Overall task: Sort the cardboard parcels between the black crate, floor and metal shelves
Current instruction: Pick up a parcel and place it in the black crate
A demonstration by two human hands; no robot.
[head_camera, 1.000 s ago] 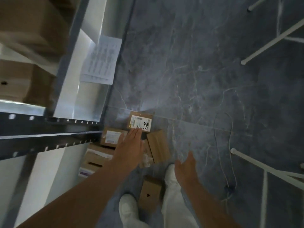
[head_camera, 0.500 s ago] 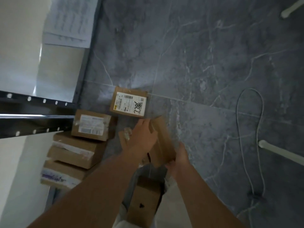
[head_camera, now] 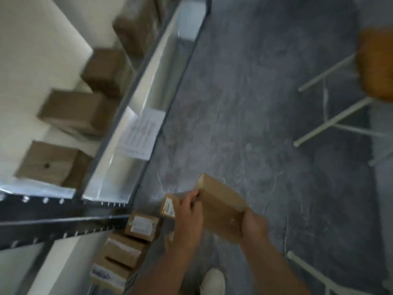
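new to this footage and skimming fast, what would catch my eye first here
The left hand and right hand hold a plain cardboard parcel over the grey floor, low in the middle of the view. To the left, metal shelves carry a row of brown boxes, with labelled parcels lying on the floor at their foot. An orange chair stands at top right.
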